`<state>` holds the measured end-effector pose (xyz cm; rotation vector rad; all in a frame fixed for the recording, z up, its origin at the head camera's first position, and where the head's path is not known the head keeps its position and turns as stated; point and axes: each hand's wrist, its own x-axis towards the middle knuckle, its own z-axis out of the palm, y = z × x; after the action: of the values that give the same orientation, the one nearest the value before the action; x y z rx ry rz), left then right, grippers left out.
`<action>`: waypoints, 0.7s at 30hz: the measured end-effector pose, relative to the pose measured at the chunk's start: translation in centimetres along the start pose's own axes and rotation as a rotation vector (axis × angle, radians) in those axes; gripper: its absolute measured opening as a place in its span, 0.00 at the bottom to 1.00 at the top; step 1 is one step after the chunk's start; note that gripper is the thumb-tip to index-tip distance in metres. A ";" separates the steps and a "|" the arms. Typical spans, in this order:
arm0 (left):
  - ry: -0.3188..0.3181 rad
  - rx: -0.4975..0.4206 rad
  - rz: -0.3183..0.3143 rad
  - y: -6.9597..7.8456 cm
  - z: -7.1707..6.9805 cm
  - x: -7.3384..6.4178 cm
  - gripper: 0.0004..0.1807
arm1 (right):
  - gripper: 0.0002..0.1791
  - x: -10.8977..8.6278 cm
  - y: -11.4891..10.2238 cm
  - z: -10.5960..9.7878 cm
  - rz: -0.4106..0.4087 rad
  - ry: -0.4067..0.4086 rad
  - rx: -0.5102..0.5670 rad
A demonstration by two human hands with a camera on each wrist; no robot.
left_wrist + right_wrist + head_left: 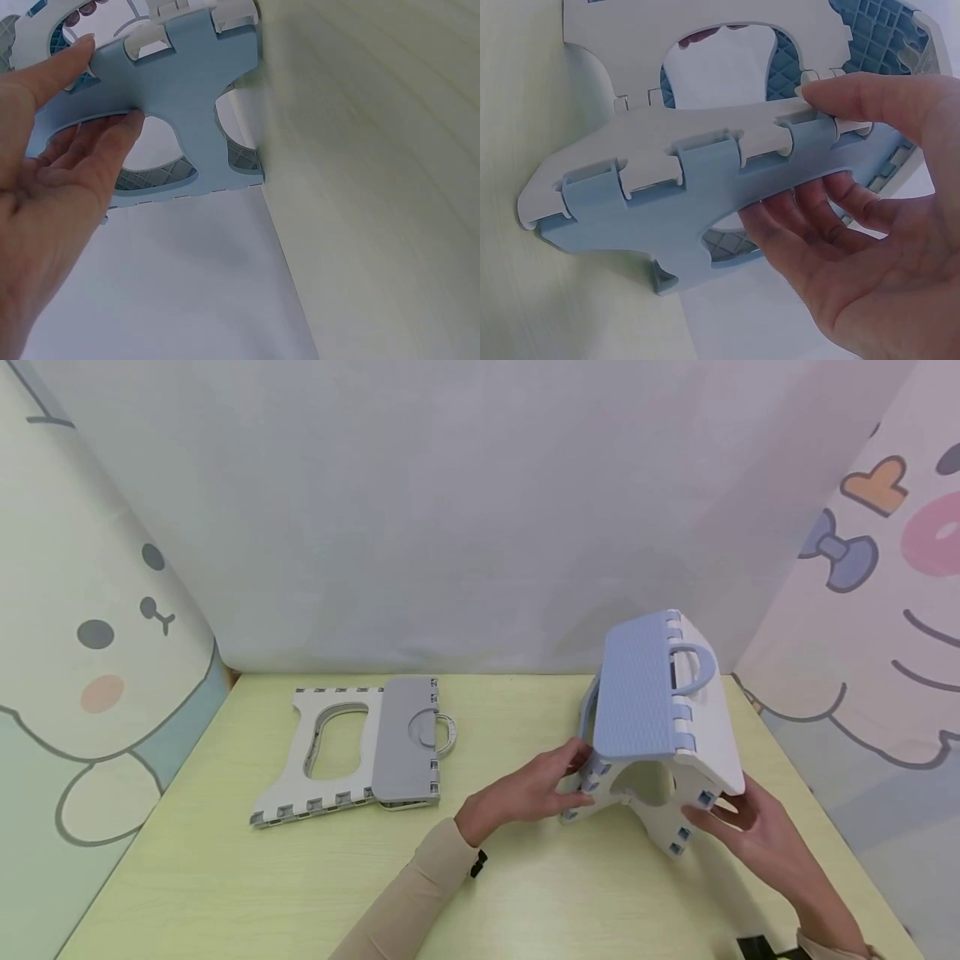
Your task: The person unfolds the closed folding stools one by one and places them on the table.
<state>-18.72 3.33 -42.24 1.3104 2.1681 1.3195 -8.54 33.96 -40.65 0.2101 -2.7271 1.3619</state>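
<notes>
A blue-and-white folding step stool (pixel 636 693) stands partly unfolded on the right of the table, its two seat panels sloping like a roof. The left hand (pixel 536 785) grips its left side; in the left wrist view, the fingers go into the oval opening of the blue leg panel (pixel 161 82) and the thumb lies over the hinged edge. On the opposite side the right hand (pixel 757 831) holds the other leg, thumb on the white hinge edge (pixel 705 127) and fingertips in the blue panel's opening. The blue carry loop (pixel 701 668) sticks out at the ridge.
A second folding step stool, grey and white (pixel 405 743), lies folded flat on the left half of the table (pixel 225 893). A pale curtain (pixel 480 527) hangs behind the table's back edge, with cartoon-printed panels (pixel 97 635) at either side.
</notes>
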 end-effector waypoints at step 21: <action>-0.002 -0.024 0.000 0.0 -0.1 -0.1 0.31 | 0.41 -0.2 0.5 -0.4 -0.031 -0.013 0.041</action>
<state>-18.76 3.22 -42.24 1.3019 2.1440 1.3402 -8.36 34.55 -40.82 0.2636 -2.6958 1.4147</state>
